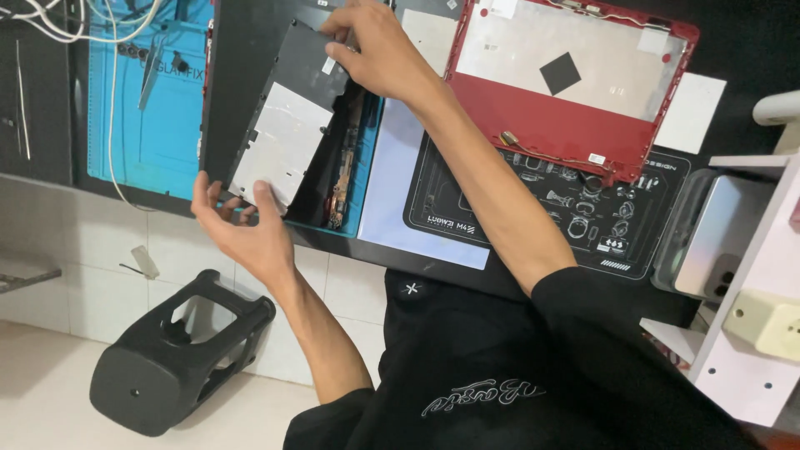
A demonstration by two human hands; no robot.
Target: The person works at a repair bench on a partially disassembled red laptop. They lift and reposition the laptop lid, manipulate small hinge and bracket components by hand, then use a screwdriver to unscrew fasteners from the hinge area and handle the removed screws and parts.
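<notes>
1. The left hand (243,223) was seen at the near corner of a dark laptop panel (287,137). The fingers were loosely spread, with the thumb set on the silver foil patch and the fingertips under the edge.
2. The right hand (377,52) was seen at the panel's far corner. The fingers were curled and the edge was pinched between thumb and fingertips.
3. The panel was held tilted over the opened laptop base (337,179), raised on one side. Copper-coloured parts were exposed in the gap beneath it. The base lay on a blue mat (158,117).
4. Step judged: the panel was being lifted off or hinged away from the base, about midway. It could not be told whether any cable or clip was attached underneath.
5. Next move, as a judgement: an even lift at both corners would be called for, with the underside checked for a ribbon cable before the panel was drawn clear. A twist or a snagged cable was noted as the risk.
6. Nearby: a red laptop lid (575,117) lay inner side up, just right of the right arm and partly on a black work mat (533,217) printed with tool outlines.
7. White cables (111,92) were draped over the blue mat. A black stool (158,367) lay tipped on the tiled floor below the desk edge.
</notes>
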